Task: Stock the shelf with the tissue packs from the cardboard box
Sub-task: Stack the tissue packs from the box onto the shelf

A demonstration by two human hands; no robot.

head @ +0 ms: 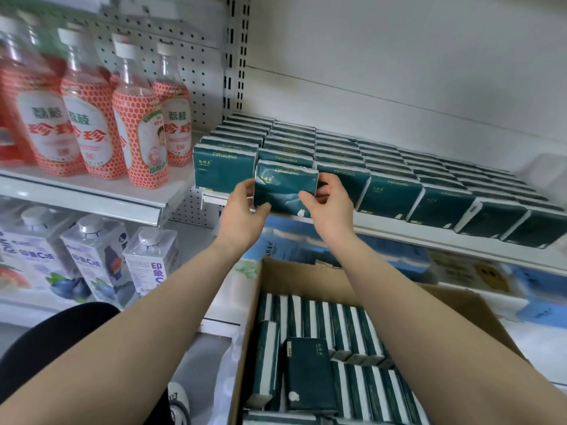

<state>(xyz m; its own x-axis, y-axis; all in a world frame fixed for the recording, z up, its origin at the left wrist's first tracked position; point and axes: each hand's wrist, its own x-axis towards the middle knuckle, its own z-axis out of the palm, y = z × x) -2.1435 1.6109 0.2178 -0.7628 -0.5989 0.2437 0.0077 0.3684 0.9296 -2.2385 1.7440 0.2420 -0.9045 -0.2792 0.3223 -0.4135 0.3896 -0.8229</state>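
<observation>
A dark green tissue pack [283, 187] stands upright at the front of the white shelf [399, 233], in the second column from the left. My left hand [244, 207] grips its left edge and my right hand [329, 204] grips its right edge. Rows of identical green packs [383, 162] fill the shelf behind and to the right. Below, the open cardboard box [276, 283] holds several more green packs [334, 332], most on edge, one lying loose on top [308, 374].
Red-labelled drink bottles [92, 118] stand on the shelf to the left, with white cartons [101, 259] on the shelf beneath. A slotted metal upright [234, 56] divides the two bays. Blue-and-white packages [399, 259] lie on the lower shelf behind the box.
</observation>
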